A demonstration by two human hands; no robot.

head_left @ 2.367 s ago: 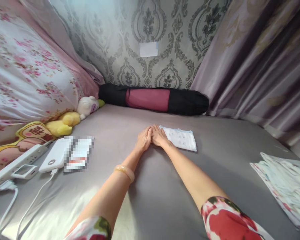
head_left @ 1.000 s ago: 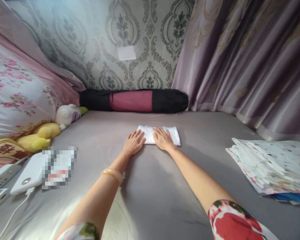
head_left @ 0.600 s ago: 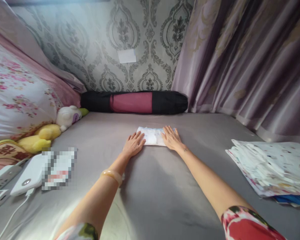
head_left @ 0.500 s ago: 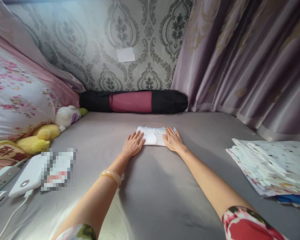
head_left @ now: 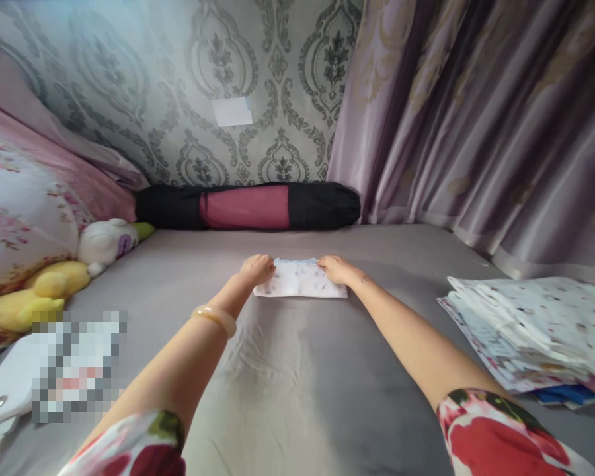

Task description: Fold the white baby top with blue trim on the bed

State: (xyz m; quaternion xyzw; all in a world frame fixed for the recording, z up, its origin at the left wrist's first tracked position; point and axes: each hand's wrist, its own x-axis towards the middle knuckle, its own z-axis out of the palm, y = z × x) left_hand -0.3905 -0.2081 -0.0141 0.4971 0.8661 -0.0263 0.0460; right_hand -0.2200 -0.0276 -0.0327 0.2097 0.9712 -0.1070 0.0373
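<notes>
A small folded white cloth with a faint print and a light blue far edge lies on the grey bed sheet. My left hand has its fingers closed on the cloth's far left corner. At the far right corner, my right hand pinches the same cloth between thumb and fingers. The fingertips of both hands are partly hidden. A pale bangle circles my left forearm.
On the right lies a stack of folded printed cloths. A black and red long bag rests along the wall. At left are a white power bank, a blurred-out item, a yellow plush toy and a white plush toy.
Both hands went from lying flat on the cloth to gripping its far corners. More of the cloth's printed face now shows. The view has shifted slightly to the right.
</notes>
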